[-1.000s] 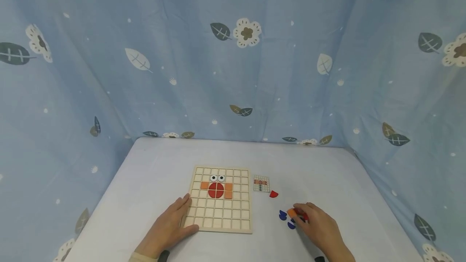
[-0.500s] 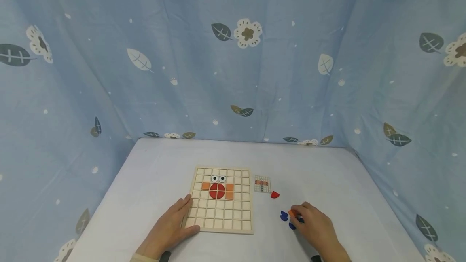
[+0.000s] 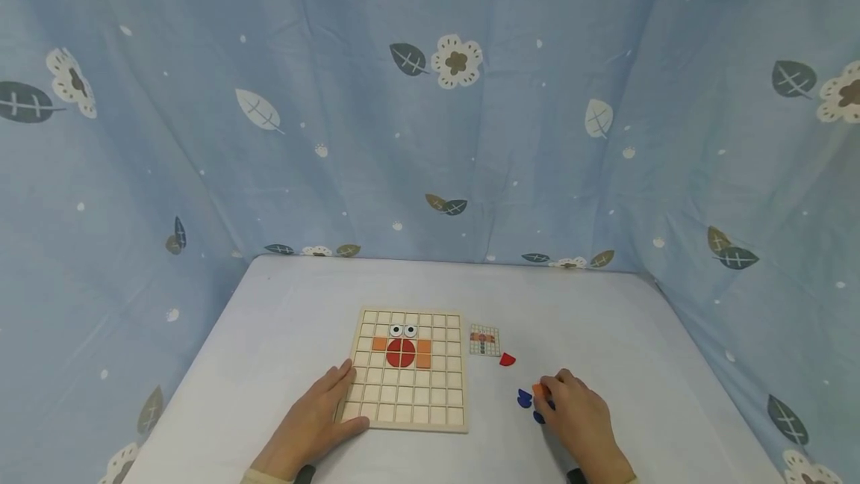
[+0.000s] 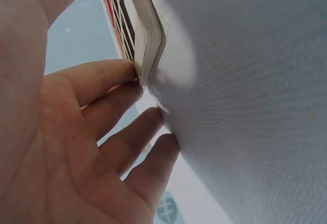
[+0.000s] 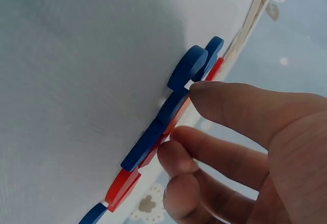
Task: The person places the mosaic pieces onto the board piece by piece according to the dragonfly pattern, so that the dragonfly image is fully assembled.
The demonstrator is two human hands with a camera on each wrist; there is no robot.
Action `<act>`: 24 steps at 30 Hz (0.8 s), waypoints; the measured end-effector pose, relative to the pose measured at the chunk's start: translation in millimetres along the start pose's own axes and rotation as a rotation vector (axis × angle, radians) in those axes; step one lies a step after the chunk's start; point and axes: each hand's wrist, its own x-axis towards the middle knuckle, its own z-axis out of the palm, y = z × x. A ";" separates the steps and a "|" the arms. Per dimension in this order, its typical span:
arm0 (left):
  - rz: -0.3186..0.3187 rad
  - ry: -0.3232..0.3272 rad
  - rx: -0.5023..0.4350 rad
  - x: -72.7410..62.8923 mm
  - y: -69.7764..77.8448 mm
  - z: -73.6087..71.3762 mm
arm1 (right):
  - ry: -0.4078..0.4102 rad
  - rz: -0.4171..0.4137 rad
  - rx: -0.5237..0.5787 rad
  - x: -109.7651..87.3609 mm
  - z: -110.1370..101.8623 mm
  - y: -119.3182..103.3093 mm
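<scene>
A wooden grid board [image 3: 430,394] lies on the table with orange squares [image 3: 423,353], a red circle of pieces [image 3: 401,353] and two eye pieces [image 3: 404,330] set in it. My left hand [image 3: 312,413] rests against its near left corner; in the left wrist view, fingertips [image 4: 134,71] touch the board's edge [image 4: 148,45]. To the board's right, my right hand [image 3: 578,417] pinches an orange square piece [image 3: 539,391] between thumb and forefinger, low over the loose pieces. Blue pieces [image 5: 189,66] and red pieces [image 5: 120,188] lie around its fingertips, partly hidden by the hand in the head view.
A small pattern card [image 3: 484,340] lies right of the board, with a red quarter-circle piece [image 3: 507,359] near its corner. Several blue half-round pieces [image 3: 525,398] lie left of my right hand. A blue patterned curtain [image 3: 376,133] hangs around the white table [image 3: 571,312].
My right hand has shifted slightly left, and the red pieces seen under it earlier are now covered in the head view. The left hand and the board stay as they were.
</scene>
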 end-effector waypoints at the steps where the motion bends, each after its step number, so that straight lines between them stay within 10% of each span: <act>1: 0.002 0.001 -0.001 -0.1 0.0 0.0 | 0.001 0.003 -0.002 0.5 -0.1 -0.1; 24: -0.006 -0.014 -0.001 -1.4 3.0 -2.2 | 0.067 -0.132 -0.005 14.0 1.9 -2.5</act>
